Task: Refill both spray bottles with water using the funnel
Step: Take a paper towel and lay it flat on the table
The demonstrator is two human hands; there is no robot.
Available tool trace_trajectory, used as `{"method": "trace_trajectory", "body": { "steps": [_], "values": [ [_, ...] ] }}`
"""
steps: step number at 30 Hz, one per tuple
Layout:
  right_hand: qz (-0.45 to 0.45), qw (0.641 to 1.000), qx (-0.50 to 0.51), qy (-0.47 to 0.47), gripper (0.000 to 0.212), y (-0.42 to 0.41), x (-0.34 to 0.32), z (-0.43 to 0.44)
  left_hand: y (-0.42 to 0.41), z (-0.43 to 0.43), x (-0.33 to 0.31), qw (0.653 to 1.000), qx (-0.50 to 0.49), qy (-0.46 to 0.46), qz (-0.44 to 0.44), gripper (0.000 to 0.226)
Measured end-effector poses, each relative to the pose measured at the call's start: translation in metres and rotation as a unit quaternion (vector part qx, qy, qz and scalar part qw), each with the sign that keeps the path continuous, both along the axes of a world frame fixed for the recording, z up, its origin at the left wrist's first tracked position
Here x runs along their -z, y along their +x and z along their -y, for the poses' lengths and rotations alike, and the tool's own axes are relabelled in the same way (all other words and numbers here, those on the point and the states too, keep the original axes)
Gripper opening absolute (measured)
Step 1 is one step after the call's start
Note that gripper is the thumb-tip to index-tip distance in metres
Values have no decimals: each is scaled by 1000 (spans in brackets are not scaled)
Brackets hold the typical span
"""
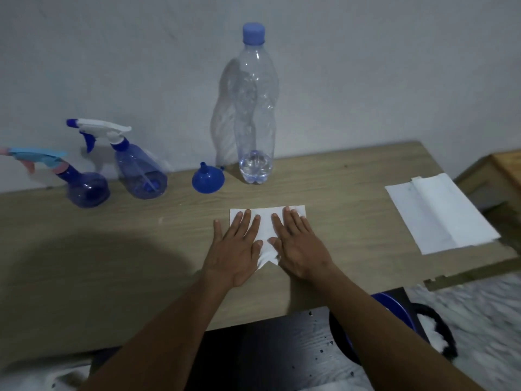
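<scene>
Two hands lie flat on a white paper towel on the wooden table: the left hand and right hand press it with straight, slightly spread fingers. Beyond them the blue funnel rests mouth-down, just beside the capped water bottle. Further left stand the white-triggered spray bottle and the light-blue-triggered spray bottle. Another paper towel lies unfolded at far right

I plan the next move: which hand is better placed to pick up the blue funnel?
Probably the left hand: the funnel lies beyond and left of it, while the right hand would have to cross over.
</scene>
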State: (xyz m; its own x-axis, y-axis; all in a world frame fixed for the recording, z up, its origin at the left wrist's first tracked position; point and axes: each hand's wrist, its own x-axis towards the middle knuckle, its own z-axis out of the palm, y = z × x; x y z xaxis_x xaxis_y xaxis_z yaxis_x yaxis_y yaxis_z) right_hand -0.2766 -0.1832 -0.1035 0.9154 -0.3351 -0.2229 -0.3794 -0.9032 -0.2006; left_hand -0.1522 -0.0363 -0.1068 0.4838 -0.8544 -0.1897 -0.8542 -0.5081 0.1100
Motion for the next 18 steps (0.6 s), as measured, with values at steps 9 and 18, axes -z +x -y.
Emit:
{"method": "trace_trajectory", "body": {
  "steps": [9,18],
  "values": [
    [-12,997,77,28,80,-19,-8,-80,-1,-59,-3,998,57,20,-11,64],
    [-9,990,141,27,88,5,-6,-177,33,-134,-6,994,104,29,-8,65]
  ]
}}
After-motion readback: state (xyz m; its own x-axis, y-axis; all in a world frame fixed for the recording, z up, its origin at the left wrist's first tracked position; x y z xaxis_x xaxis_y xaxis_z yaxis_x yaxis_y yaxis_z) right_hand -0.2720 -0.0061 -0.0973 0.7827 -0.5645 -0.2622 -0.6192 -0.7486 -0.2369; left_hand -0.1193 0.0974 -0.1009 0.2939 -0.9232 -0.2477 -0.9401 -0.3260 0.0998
